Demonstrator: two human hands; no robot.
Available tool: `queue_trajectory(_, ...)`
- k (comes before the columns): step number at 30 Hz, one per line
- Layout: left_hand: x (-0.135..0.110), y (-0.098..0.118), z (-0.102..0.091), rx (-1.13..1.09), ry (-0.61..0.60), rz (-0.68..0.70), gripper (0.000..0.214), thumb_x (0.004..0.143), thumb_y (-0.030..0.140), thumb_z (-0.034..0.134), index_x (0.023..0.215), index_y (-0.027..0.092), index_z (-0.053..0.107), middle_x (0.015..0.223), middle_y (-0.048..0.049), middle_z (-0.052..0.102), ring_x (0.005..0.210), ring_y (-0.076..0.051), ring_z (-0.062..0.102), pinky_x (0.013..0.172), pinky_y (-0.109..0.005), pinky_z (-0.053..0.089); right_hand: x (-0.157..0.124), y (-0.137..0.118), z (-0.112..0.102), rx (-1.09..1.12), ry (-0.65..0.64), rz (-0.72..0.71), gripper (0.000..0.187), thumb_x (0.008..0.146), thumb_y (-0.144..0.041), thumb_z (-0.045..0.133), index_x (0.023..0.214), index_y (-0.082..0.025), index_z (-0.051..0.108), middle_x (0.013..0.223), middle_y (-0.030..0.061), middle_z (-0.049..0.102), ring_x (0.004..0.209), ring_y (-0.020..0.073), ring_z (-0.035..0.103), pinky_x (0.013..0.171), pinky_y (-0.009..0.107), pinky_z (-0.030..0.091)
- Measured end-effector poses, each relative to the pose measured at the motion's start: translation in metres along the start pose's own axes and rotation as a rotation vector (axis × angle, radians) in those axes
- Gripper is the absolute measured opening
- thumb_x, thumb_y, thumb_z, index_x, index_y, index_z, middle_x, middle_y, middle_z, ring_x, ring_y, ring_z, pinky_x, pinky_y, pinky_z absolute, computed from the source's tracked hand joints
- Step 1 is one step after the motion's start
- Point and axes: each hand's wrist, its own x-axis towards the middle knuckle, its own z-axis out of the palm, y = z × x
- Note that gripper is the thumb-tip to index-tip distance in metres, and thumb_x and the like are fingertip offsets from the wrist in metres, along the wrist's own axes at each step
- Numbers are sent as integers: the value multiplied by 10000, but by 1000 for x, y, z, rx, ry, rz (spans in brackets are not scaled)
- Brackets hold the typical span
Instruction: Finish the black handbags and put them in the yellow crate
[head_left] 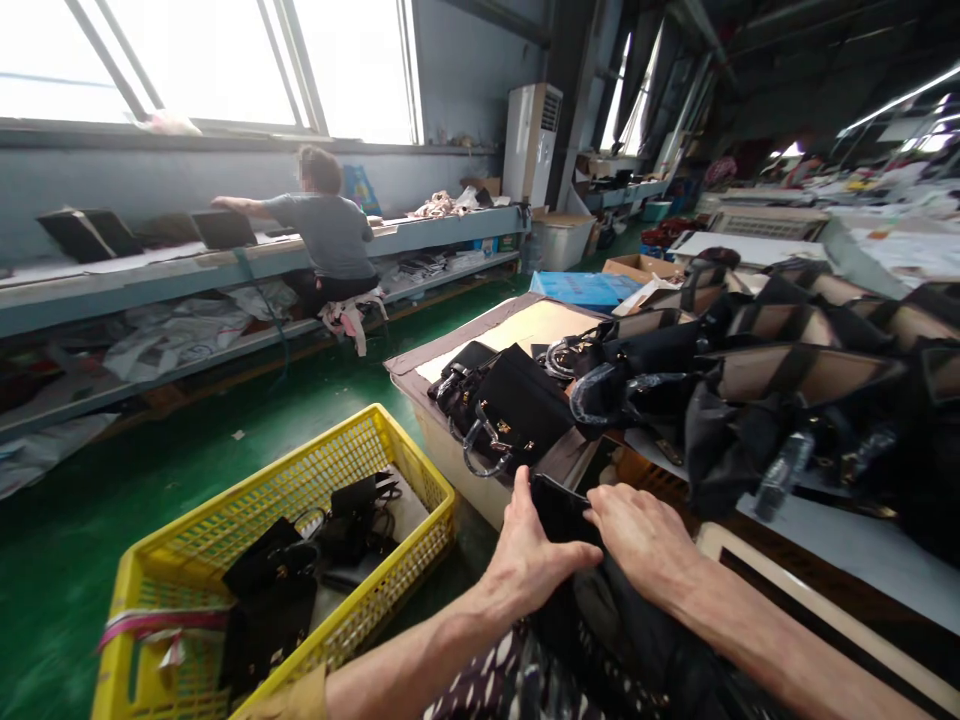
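Observation:
Both of my hands hold a black handbag (pixel 559 510) on my lap, low in the middle of the head view. My left hand (pixel 529 560) grips its left side, thumb across the front and fingers curled round the edge. My right hand (pixel 637 535) lies closed over its top right. Just beyond the hands, a small black handbag with metal fittings (pixel 517 405) rests on the corner of a brown-edged table (pixel 405 365).
A yellow plastic crate (pixel 187 540) holding several black bags stands on the green floor at the left. More black bags (pixel 750 370) are piled over the table to the right. A person in a grey shirt (pixel 326 235) sits at a long shelf bench under the windows.

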Motion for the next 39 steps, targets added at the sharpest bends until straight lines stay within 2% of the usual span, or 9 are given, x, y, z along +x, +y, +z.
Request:
queue_trajectory(2,9,-5,-1,-42,12,18,1149,498,208,735,1401,167,26,1342,-129,327,1164,-250,382,941,-298,351,-4,5,-7,-10,2,-5,167,824,-221,481,755,-178,627,808,91,661,793,211,623,640,262,386)
queue_trajectory(4,22,-7,-14,-100,-103,-17,1019,515,76,616,1388,213,109,1315,-99,381,1050,-214,473,769,-253,436,-11,11,-15,9,-27,-42,176,828,-225,472,751,-186,625,799,80,660,802,207,614,664,268,389)
queue_trajectory(6,35,-2,-34,-103,-353,-40,931,481,10,528,1341,246,259,1251,-58,458,965,-192,515,644,-208,433,-22,17,-24,53,-84,-99,198,844,-234,447,755,-196,620,798,65,657,811,201,604,694,277,392)
queue_trajectory(9,48,17,-63,24,-755,-17,807,464,-11,516,1224,256,456,1080,14,565,922,-161,520,654,-183,424,-36,25,-31,155,-145,-177,218,863,-272,419,776,-220,613,799,36,648,812,189,592,721,282,391)
queue_trajectory(12,50,33,-74,198,-937,-51,690,477,12,534,1127,244,545,889,48,599,810,-148,535,621,-189,429,-43,29,-22,301,-154,-233,217,864,-329,413,796,-242,600,824,10,643,832,177,581,730,264,383)
queue_trajectory(17,36,19,-67,459,-783,-21,508,531,67,549,1012,216,615,788,51,606,734,-144,539,578,-187,406,-40,29,15,460,-253,-242,291,863,-357,386,646,-209,511,680,-19,601,710,144,561,641,231,362)
queue_trajectory(22,27,-4,-66,468,-642,77,281,687,270,575,950,195,640,782,44,611,718,-125,524,607,-183,386,-31,27,37,516,-283,-248,314,863,-383,374,630,-196,471,664,-18,586,685,138,546,630,230,344)
queue_trajectory(30,31,10,-61,536,-590,93,239,718,311,543,837,139,657,613,46,503,567,-83,433,493,-162,308,-23,31,34,479,-261,-266,309,859,-373,380,625,-196,477,666,-10,594,684,145,540,619,227,344)
queue_trajectory(39,32,18,-51,569,-559,118,156,674,243,538,692,130,644,561,48,439,573,-86,407,498,-168,295,-32,25,37,356,-175,-219,331,890,-373,350,658,-209,519,668,3,618,704,168,582,655,255,362)
